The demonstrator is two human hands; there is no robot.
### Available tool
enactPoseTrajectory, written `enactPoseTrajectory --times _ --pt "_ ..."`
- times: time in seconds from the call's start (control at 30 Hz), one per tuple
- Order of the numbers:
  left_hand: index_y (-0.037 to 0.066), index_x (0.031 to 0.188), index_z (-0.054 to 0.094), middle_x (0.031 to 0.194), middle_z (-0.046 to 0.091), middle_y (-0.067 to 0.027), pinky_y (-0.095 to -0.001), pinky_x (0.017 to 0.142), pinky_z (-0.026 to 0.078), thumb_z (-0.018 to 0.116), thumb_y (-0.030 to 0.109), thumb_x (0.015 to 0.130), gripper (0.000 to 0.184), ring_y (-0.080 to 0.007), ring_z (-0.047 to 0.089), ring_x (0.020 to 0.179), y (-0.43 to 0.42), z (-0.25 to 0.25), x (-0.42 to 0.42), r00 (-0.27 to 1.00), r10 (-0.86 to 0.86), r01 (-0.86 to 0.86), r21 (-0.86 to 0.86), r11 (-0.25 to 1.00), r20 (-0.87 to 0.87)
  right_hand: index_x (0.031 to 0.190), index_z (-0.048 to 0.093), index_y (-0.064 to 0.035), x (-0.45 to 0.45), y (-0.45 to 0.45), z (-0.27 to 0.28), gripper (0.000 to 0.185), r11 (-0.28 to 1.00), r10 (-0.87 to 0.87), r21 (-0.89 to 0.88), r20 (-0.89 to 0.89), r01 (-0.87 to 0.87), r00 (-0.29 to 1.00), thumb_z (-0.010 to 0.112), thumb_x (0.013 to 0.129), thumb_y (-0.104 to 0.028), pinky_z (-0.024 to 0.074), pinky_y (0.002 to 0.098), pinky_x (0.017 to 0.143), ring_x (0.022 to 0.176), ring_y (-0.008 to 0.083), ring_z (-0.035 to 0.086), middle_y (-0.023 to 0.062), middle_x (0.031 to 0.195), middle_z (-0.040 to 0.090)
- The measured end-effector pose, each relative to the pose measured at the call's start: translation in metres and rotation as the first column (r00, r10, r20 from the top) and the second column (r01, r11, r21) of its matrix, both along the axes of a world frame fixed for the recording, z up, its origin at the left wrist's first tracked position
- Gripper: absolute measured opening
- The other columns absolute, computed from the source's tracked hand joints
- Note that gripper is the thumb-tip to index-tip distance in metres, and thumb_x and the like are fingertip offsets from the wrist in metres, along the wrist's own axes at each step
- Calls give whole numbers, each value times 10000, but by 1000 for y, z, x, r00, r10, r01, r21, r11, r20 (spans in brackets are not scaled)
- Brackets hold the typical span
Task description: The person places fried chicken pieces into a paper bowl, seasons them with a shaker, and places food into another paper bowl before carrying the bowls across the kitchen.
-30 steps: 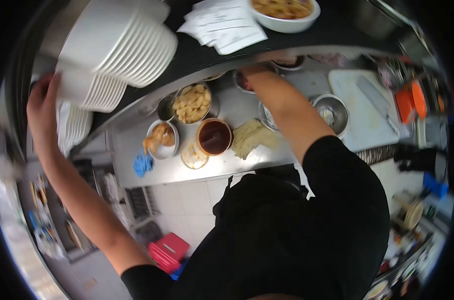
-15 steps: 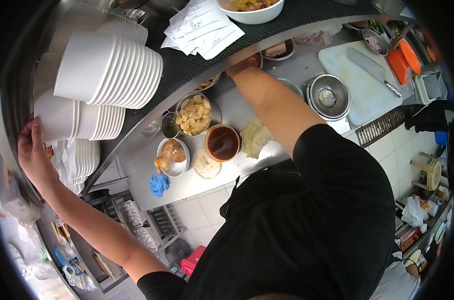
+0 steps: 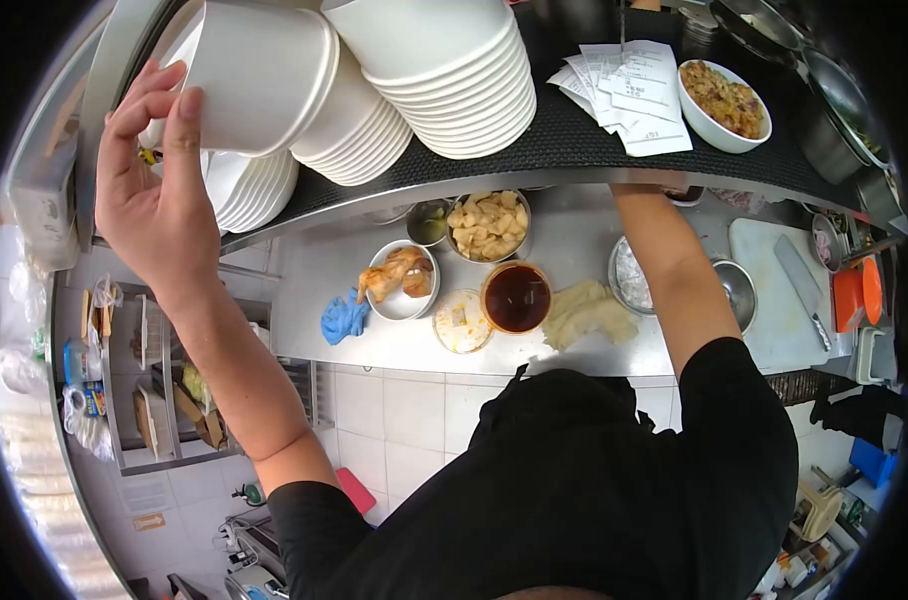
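My left hand [image 3: 159, 185] is raised at the upper left, its thumb and fingers closed round the end of a white bowl [image 3: 264, 80]. That bowl lies on its side against a stack of white bowls [image 3: 359, 120] on the black-matted shelf. My right forearm [image 3: 669, 250] reaches under the shelf's edge, and the hand itself is hidden there. Near that arm are a metal bowl with a whitish lining [image 3: 631, 275] and another metal bowl [image 3: 737, 292]. A greenish-beige cloth-like piece [image 3: 589, 318] lies to the arm's left.
On the steel counter stand a tub of dark red-brown sauce [image 3: 516, 298], a pot of pale chunks [image 3: 488, 225] and a bowl of cooked chicken [image 3: 399, 275]. A knife [image 3: 799, 275] rests on the white cutting board [image 3: 759, 250]. Receipts [image 3: 639, 95] and a food-filled bowl [image 3: 724, 105] sit on the shelf.
The view has turned and shifted left. My left hand has gone from the bowl's far edge to a closed hold round its end. My right hand stays under the shelf.
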State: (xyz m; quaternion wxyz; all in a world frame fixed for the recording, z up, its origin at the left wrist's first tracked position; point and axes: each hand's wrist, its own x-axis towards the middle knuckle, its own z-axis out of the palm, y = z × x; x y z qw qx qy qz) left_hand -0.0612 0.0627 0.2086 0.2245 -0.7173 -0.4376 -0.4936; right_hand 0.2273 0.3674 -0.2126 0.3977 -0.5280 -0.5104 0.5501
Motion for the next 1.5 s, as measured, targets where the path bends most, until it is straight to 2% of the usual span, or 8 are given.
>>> enactPoseTrajectory --times 0.33,0.43,0.6,0.7,1.13,1.23,1.37,1.5 --pt "-9 1058 727 1105 758 -93 -285 977 480 730 301 988 318 -154 665 1026 25 15 -15 962 233 -199 -221 955 141 1291 632 -32 12 -10 6 386 995 -14 -97 -132 1 991 555 1034 -310 592 395 839 950 267 694 142 1176 698" --pt "1 1091 730 1080 754 -89 -277 975 478 730 289 990 305 -136 662 1024 41 13 -23 946 324 -305 -312 900 8 1288 630 -27 12 -12 9 380 994 -10 -108 -154 -7 988 555 1035 -301 597 394 828 934 264 695 141 1165 700" --pt "-19 1136 723 1056 732 -57 -279 944 475 702 284 1011 329 -125 635 985 51 24 -49 948 170 -67 -355 932 268 1282 627 -19 12 -14 12 368 992 -6 -124 -183 -17 983 555 1037 -286 605 393 811 909 260 698 140 1147 702" --pt "-18 1146 725 1063 732 -60 -274 940 474 705 278 1007 328 -121 634 988 47 23 -30 954 266 -191 -403 895 140 1278 626 -15 12 -13 13 362 991 -2 -130 -198 -24 980 556 1038 -276 609 392 800 894 258 699 140 1136 703" --pt "-17 1171 727 1109 753 -100 -304 977 483 690 276 1014 335 -163 666 1028 46 27 -38 967 253 -248 -323 913 -28 1262 618 6 9 -16 14 333 986 4 -162 -254 -47 967 557 1043 -237 629 390 755 828 248 706 138 1088 709" --pt "-6 1195 692 1093 703 -41 -236 866 497 661 282 1051 323 -90 619 977 42 33 -48 959 240 -170 -373 912 151 1259 616 11 11 -19 14 326 984 2 -170 -270 -50 963 557 1044 -228 634 389 745 813 246 708 138 1077 711" --pt "12 1150 698 1117 704 -49 -250 884 495 647 296 1060 302 -112 636 988 29 25 -41 972 228 -204 -283 937 55 1254 614 17 8 -22 15 317 982 7 -181 -288 -62 957 557 1046 -216 640 388 731 792 242 710 137 1062 712" --pt "-25 1162 661 1181 705 -101 -281 953 505 635 248 1066 290 -150 656 1060 3 13 -35 965 139 -109 -142 984 223 1249 612 23 12 -26 14 308 979 -2 -195 -297 -59 955 557 1048 -203 646 387 717 772 239 712 137 1048 714"
